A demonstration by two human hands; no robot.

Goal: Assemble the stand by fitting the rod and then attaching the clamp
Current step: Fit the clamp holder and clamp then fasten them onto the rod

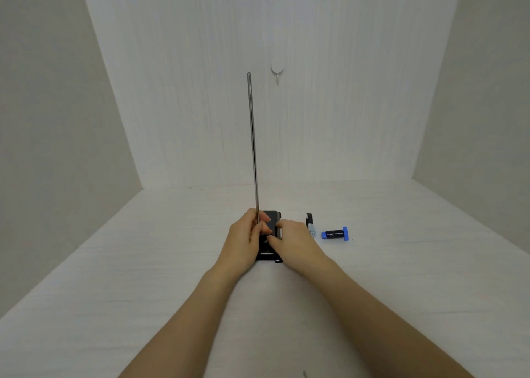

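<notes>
While pinching thin rigid steel rod [253, 148] low with left hand [246, 234], steadying heavy black base [271, 251] with right hand [292, 234], fingers pressing flat; top-heavy, gripping low.

The left hand [246, 231] grips the rod [253, 148] near its foot; the rod stands upright toward 12 o'clock over the black base [271, 244]. The right hand [292, 234] rests on the base. At 3 o'clock from the base lie the clamp [310, 224] and a blue-ended cylinder [335, 233]. At 12 o'clock, a hook [277, 72] hangs on the wall.
</notes>
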